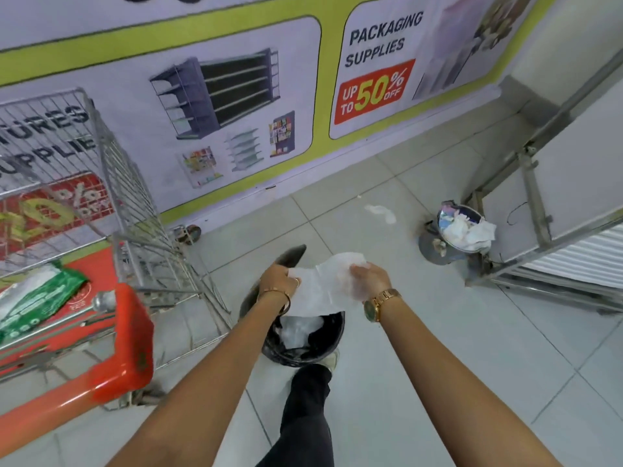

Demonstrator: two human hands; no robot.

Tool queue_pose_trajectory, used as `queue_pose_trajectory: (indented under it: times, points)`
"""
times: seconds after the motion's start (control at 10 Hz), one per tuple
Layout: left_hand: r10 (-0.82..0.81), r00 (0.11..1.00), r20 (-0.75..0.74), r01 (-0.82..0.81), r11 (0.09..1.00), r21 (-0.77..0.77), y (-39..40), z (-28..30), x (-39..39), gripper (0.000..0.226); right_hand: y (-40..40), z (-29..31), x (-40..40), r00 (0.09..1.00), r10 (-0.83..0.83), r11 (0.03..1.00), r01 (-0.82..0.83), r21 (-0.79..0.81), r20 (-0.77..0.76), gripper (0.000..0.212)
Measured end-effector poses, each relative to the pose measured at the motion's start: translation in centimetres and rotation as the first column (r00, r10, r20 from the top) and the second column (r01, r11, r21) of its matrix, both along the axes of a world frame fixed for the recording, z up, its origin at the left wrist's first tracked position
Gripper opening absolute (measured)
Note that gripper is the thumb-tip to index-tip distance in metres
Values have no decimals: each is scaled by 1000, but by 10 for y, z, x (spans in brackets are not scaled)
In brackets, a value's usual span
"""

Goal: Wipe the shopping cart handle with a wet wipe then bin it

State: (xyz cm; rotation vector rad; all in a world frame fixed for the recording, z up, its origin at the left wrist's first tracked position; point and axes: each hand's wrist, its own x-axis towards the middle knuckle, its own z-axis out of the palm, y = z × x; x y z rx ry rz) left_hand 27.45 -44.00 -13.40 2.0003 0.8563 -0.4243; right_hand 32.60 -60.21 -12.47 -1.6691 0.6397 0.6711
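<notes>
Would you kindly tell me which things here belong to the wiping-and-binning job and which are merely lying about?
Belongs to the job:
- wet wipe, held by left hand and right hand
- black pedal bin, lid open
- red cart handle
- green wipes pack

Lying about:
- overfull small bin
- scrap on floor
- metal frame

Both hands hold a thin white wet wipe (323,284) spread above an open black lidded bin (303,335) on the pale tiled floor (438,382). The left hand (278,281) grips its left edge, the right hand (369,281) its right. The wire shopping cart's orange plastic handle (101,375) stands to the left. A second, overfilled metal bin (453,235) sits further right.
</notes>
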Motion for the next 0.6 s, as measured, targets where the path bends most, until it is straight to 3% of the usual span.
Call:
queue_pose_trajectory:
  times: [0.1, 0.2, 0.3, 0.4, 0.5, 0.6]
  points:
    - [0, 999, -47, 1, 1000, 18, -3, -28, -1, 33, 3, -24, -2, 997, 71, 994, -72, -86, -5, 15]
    - [-26, 987, -156, 35, 998, 54, -6, -62, -5, 34, 4, -59, -9, 970, 239, 952, -242, -189, -36, 27]
    - [-20, 981, -191, 28, 999, 41, -6, -78, -10, 26, 10, -78, -13, 949, 308, 936, -314, -161, -60, 26]
    - [-42, 975, -220, 46, 999, 12, -7, -87, -13, 28, 13, -112, -14, 940, 269, 955, -288, -66, -211, 11]
    - [-36, 975, -220, 42, 999, 23, -8, -86, -13, 30, 10, -118, -13, 938, 267, 955, -288, -69, -219, 11]
    - [-12, 986, -167, 18, 999, 35, -7, -85, -14, 35, 9, -105, -16, 961, 227, 962, -246, -116, -155, 40]
